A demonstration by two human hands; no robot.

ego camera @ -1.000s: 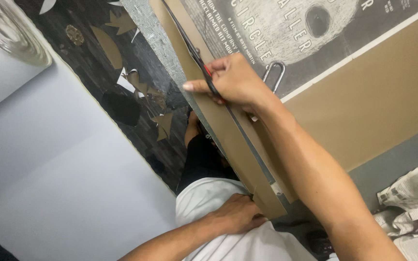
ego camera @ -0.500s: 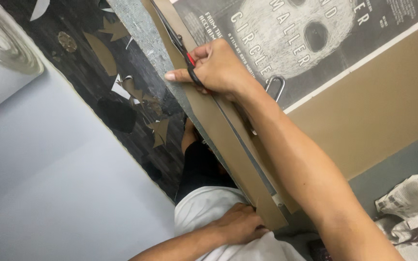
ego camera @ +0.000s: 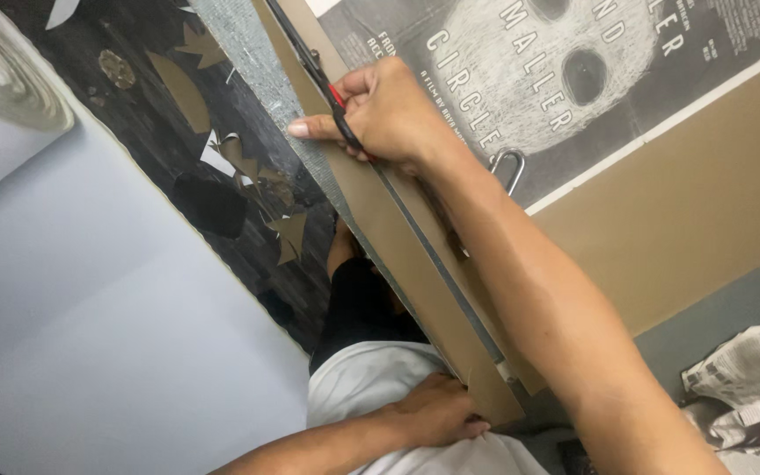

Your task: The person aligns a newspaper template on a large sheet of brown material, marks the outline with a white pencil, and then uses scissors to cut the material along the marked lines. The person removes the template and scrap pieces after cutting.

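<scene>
Head view: the right hand [ego camera: 393, 114] is closed around the black-and-red handles of a pair of scissors [ego camera: 314, 70], whose dark blades run up and away along the edge of a large brown cardboard sheet [ego camera: 705, 229]. A narrow cut strip of cardboard [ego camera: 415, 290] hangs beside the main sheet, reaching down to the left hand [ego camera: 433, 413], which pinches its lower end with fingers together, resting against the white shirt [ego camera: 354, 387]. A grey printed poster [ego camera: 556, 79] lies on the sheet, with a metal ring [ego camera: 510, 167] at its edge. Cardboard scraps [ego camera: 248, 167] litter the dark floor [ego camera: 160, 114]; crumpled newspaper [ego camera: 749, 387] lies at lower right.
</scene>
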